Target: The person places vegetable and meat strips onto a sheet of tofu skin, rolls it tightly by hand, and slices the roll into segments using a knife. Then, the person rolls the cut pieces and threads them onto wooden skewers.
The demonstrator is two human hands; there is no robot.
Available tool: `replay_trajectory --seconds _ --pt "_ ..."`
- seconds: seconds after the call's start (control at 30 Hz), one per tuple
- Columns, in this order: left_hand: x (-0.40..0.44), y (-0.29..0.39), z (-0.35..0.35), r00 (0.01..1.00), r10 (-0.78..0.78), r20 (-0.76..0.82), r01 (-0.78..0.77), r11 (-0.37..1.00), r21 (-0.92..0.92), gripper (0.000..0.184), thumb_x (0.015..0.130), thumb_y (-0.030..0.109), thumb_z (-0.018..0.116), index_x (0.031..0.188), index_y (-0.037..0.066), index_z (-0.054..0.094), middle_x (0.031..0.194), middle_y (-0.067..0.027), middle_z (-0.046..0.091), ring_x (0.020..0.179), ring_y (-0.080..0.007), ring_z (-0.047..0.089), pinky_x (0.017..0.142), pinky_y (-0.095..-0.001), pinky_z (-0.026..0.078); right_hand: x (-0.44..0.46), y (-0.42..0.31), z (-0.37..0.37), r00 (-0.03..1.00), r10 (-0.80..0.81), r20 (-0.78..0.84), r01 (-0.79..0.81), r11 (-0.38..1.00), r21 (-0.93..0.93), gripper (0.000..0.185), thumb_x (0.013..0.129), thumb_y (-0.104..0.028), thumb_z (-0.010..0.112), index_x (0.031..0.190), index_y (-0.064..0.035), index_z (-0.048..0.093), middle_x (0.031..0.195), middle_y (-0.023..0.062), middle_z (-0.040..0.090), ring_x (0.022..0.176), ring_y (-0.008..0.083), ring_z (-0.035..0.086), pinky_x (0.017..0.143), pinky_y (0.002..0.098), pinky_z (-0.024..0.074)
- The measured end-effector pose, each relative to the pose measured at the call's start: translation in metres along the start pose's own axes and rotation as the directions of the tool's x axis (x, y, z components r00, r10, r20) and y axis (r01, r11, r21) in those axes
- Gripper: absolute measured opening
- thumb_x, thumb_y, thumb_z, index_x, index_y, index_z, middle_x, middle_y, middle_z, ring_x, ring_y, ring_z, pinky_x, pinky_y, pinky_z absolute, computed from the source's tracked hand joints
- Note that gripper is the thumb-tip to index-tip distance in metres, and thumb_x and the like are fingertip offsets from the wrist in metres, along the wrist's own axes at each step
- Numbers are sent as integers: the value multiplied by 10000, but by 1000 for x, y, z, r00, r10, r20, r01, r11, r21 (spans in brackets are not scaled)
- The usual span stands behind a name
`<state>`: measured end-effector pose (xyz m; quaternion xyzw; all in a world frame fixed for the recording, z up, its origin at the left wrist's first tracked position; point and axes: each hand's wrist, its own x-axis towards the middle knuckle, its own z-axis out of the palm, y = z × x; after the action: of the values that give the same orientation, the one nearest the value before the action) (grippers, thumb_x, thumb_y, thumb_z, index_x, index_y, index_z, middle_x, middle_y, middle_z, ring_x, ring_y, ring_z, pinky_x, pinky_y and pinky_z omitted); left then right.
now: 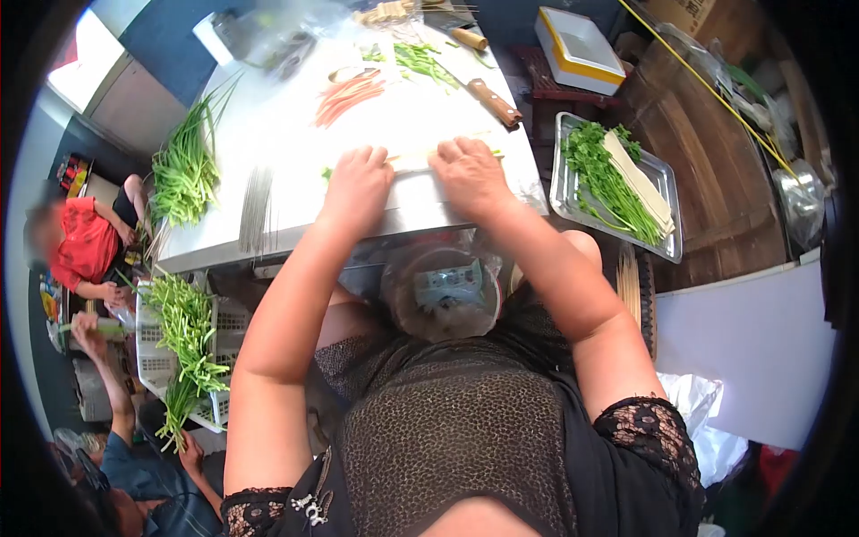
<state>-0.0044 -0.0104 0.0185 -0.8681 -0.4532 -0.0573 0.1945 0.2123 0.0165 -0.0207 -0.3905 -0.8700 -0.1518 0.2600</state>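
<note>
Both of my hands are at the near edge of the white table [304, 192]. My left hand [358, 186] has its fingers curled down on one end of a pale roll [412, 161]. On the other end, the fingers of my right hand [469, 175] are bent over it. Bits of green show at the roll's two ends; overexposure blurs its detail. Beyond the hands lie orange-red strips [349, 97], cut greens [420, 64] and a knife with a wooden handle [494, 102]. Thin metal skewers [257, 210] lie left of my left hand.
Long green stalks [185, 174] lie at the table's left end. A metal tray [662, 242] at right holds leafy greens [598, 174] and pale sheets [637, 183]. A lined bin [443, 295] stands below the edge. Two people are at left by a white basket [157, 365].
</note>
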Motion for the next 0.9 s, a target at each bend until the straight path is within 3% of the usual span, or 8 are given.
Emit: replay_trajectory --seconds 0.03,0.1,0.23,0.3,0.43,0.5,0.6,0.9 --pt "-1 5 2 1000 18 -8 -18 1000 -2 167 810 127 608 943 51 675 1017 -99 617 1020 -282 607 876 -398 488 -2 -4 -2 999 31 -28 -31 999 19 118 823 -162 584 866 -99 674 938 54 637 991 251 589 881 393 445" --pt "-9 12 15 989 -97 -108 91 994 -56 151 832 107 568 933 33 653 947 -100 587 930 -275 594 813 -396 475 -5 -6 -5 995 70 -64 -66 996 66 105 800 -154 602 861 -105 673 929 60 639 996 252 592 894 409 444" --pt "-21 22 33 970 -195 -143 188 980 -62 201 839 94 558 1011 27 634 939 -111 592 936 -286 598 815 -406 481 -4 3 -2 996 35 -80 -26 992 121 96 801 -163 620 860 -119 681 935 61 642 988 249 607 902 424 460" --pt "-23 22 33 937 -196 -289 157 976 -151 236 835 111 573 1047 22 627 946 -113 603 941 -288 604 823 -416 490 -5 9 1 994 44 -103 -23 982 189 127 817 -189 672 921 -135 720 937 36 656 978 243 609 888 416 468" --pt "-22 11 21 958 -240 -155 193 943 -271 288 837 98 631 1117 32 653 1028 -118 644 1000 -312 630 867 -410 513 -2 19 0 993 70 -99 -40 959 281 123 804 -197 747 920 -154 747 937 7 664 962 239 603 884 406 460" --pt "-19 5 13 955 -283 -93 226 892 -391 219 829 107 694 1046 77 696 981 -95 653 977 -300 634 857 -407 518 -2 22 -4 995 79 -67 -58 959 278 110 796 -193 755 900 -159 748 931 6 663 958 237 602 883 397 455" --pt "-17 -3 13 956 -256 -142 168 876 -453 153 825 102 728 977 87 719 942 -88 658 960 -298 636 849 -406 520 1 24 -7 996 93 -10 -85 950 299 97 787 -197 767 878 -170 748 913 3 662 953 236 600 880 381 447" --pt "-18 -14 15 971 -207 -119 124 862 -492 178 831 109 725 1009 91 730 977 -88 676 988 -298 632 885 -403 512 3 33 -3 996 76 51 -90 924 371 79 796 -225 770 856 -178 750 899 6 667 948 240 599 885 386 453"
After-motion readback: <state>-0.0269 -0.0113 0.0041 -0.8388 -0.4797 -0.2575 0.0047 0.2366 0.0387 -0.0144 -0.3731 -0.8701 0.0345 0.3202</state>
